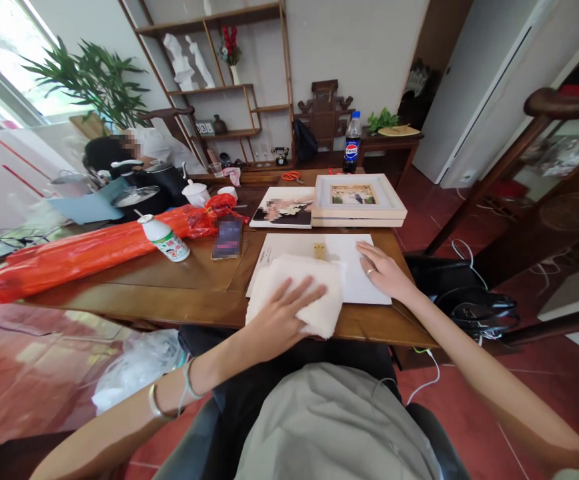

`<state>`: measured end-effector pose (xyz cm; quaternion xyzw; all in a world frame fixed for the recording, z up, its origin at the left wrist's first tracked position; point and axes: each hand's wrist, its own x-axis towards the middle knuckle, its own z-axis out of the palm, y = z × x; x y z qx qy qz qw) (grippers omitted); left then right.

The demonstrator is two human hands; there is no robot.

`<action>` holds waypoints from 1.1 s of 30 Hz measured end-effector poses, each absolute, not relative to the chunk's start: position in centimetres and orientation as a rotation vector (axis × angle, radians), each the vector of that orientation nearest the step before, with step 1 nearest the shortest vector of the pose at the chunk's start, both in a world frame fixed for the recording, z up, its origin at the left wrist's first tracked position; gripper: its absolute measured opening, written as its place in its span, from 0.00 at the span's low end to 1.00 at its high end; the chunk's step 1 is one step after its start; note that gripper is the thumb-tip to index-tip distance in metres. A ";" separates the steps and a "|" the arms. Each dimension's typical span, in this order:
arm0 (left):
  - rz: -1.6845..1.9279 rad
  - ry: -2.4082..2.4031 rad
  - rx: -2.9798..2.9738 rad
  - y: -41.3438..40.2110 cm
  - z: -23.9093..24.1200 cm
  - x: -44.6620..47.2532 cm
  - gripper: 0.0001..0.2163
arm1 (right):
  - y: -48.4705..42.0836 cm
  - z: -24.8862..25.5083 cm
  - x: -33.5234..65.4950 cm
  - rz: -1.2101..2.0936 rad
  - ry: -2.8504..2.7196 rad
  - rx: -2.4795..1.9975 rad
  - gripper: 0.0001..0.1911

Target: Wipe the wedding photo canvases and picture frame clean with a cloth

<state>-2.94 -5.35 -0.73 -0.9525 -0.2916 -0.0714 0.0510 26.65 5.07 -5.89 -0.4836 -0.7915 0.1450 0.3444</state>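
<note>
My left hand (pixel 287 313) lies with spread fingers on a folded cream cloth (pixel 319 277), which covers the lower left of a white board (pixel 364 280) on the wooden table. On the board's right part rests my right hand (pixel 380 268), fingers stretched out flat, a ring on one finger. A small yellowish tag (pixel 319 251) shows near the board's upper middle. Behind the board lie a photo panel (pixel 284 208) and a stack of pale frames (pixel 359 200) with a small picture in the top one. What the cloth covers is hidden.
Left on the table (pixel 209 287) are a phone (pixel 227 238), a white bottle (pixel 163 238) and a long red plastic-wrapped bundle (pixel 104 253). Orange-handled scissors (pixel 293 177) and a cola bottle (pixel 352 143) stand farther back. A person (pixel 144 147) is at the far left.
</note>
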 end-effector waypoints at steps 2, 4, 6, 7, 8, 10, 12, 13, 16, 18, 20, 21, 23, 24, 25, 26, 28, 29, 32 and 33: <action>-0.192 -0.916 -2.903 -4.2 -0.5 -3.5 0.11 | 5.1 -5.9 26.7 0.372 -2.060 -1.257 0.23; -0.152 -0.967 -2.893 -2.1 -0.2 -3.9 0.13 | 5.1 -6.0 26.6 0.364 -2.065 -1.260 0.23; -0.108 -1.029 -2.864 0.5 -0.1 -4.2 0.15 | 5.1 -5.9 26.6 0.354 -2.068 -1.267 0.22; -0.093 -1.067 -2.840 1.8 -0.1 -4.4 0.16 | 5.1 -5.9 26.6 0.350 -2.070 -1.272 0.22; -0.090 -1.110 -2.810 3.1 -0.1 -4.5 0.17 | 5.1 -5.9 26.6 0.349 -2.072 -1.278 0.23; -0.103 -1.194 -2.751 5.2 -0.3 -4.7 0.17 | 5.1 -5.8 26.5 0.352 -2.075 -1.287 0.23; -0.113 -1.232 -2.733 6.6 -0.4 -4.8 0.18 | 5.0 -5.7 26.5 0.356 -2.076 -1.290 0.23; -0.112 -1.230 -2.741 6.8 -0.4 -4.9 0.18 | 5.0 -5.7 26.5 0.357 -2.077 -1.292 0.23; -0.105 -1.188 -2.796 5.4 -0.3 -5.0 0.18 | 4.9 -5.6 26.4 0.358 -2.080 -1.300 0.23; -0.113 -1.165 -2.835 3.0 -0.2 -5.1 0.17 | 4.9 -5.6 26.4 0.360 -2.077 -1.300 0.23; -0.114 -1.144 -2.878 0.2 -0.1 -5.5 0.16 | 4.8 -5.5 26.5 0.364 -2.078 -1.295 0.23; -0.115 -1.135 -2.898 -1.1 0.0 -5.7 0.16 | 4.9 -5.5 26.5 0.365 -2.079 -1.292 0.23; -0.122 -1.102 -2.942 -3.0 0.2 -6.2 0.13 | 4.9 -5.5 26.5 0.366 -2.080 -1.290 0.23; -0.132 -1.080 -2.969 -3.4 0.2 -6.5 0.12 | 4.9 -5.5 26.5 0.364 -2.080 -1.291 0.24; -0.145 -1.061 -2.996 -3.6 0.3 -6.7 0.11 | 4.9 -5.5 26.5 0.362 -2.079 -1.293 0.24; -0.156 -1.049 -3.019 -3.4 0.4 -6.9 0.11 | 4.9 -5.5 26.5 0.360 -2.078 -1.297 0.24; -0.161 -1.047 -3.048 -2.2 0.5 -7.2 0.11 | 4.9 -5.5 26.5 0.361 -2.080 -1.310 0.24; -0.160 -1.055 -3.050 -1.2 0.6 -7.3 0.12 | 4.9 -5.4 26.4 0.363 -2.081 -1.314 0.24; -0.172 -1.078 -3.036 2.3 0.6 -7.2 0.16 | 4.8 -5.3 26.4 0.370 -2.078 -1.318 0.24; -0.185 -1.085 -3.027 3.6 0.6 -7.2 0.18 | 4.8 -5.3 26.4 0.370 -2.078 -1.318 0.24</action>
